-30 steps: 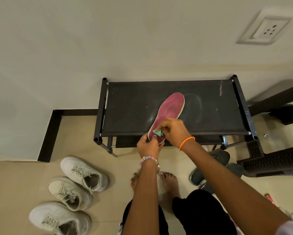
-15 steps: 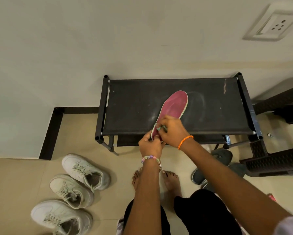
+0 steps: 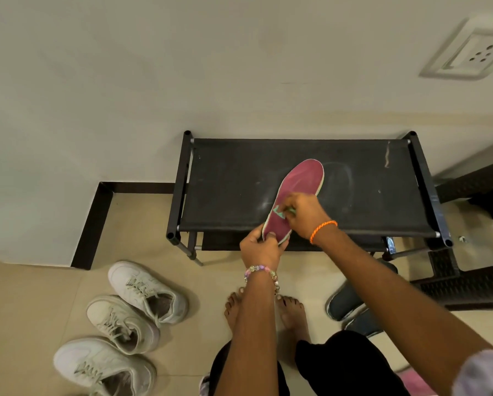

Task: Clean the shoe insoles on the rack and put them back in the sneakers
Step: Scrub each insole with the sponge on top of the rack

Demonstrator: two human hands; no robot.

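Observation:
A maroon insole [image 3: 299,184] lies slanted on the black shoe rack [image 3: 234,181], its heel end past the rack's front edge. My left hand [image 3: 261,248] grips that heel end, thumb on top. My right hand [image 3: 302,214] pinches a small green cloth [image 3: 281,212] and presses it on the insole's middle. Three white sneakers [image 3: 145,290] stand on the floor at the lower left.
A cream wall with a socket [image 3: 473,54] rises behind the rack. Dark woven furniture [image 3: 473,281] stands to the right. Grey slippers [image 3: 351,304] lie on the tiled floor near my bare feet [image 3: 291,312]. A lower rack shelf shows under the top one.
My right hand has slid the green cloth from the heel end up toward the insole's middle. My left hand keeps its hold on the heel. The view has shifted slightly.

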